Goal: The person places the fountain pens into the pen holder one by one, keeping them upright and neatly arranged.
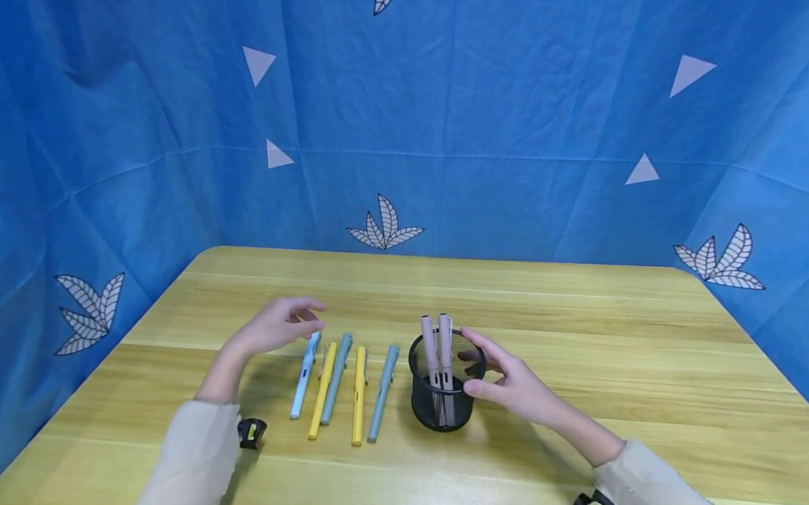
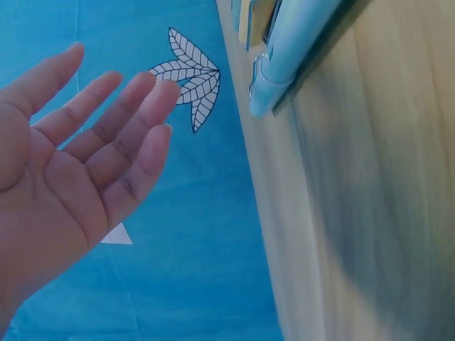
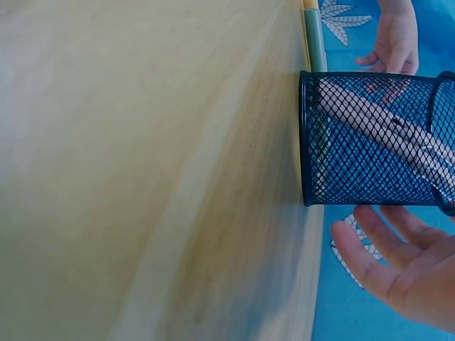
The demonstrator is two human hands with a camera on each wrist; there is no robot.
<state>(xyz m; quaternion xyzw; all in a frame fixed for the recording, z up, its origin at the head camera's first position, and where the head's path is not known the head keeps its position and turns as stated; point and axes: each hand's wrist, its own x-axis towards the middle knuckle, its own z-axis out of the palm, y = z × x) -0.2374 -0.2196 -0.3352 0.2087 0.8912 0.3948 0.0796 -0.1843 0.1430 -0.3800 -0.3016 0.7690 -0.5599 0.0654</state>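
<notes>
the head view alone shows five pens (image 1: 339, 385) lying on the table (image 1: 598, 395) under the left hand (image 1: 276, 326), fingers loose. the right hand (image 1: 519, 385), fingers straight, sits beside the mesh cup (image 1: 446, 394); contact is unclear.

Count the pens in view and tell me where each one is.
7. Five lie in a row on the table: light blue pen, yellow pen, grey-blue pen, second yellow pen, second grey-blue pen. Two pink pens stand in the mesh cup; more may be hidden.
</notes>
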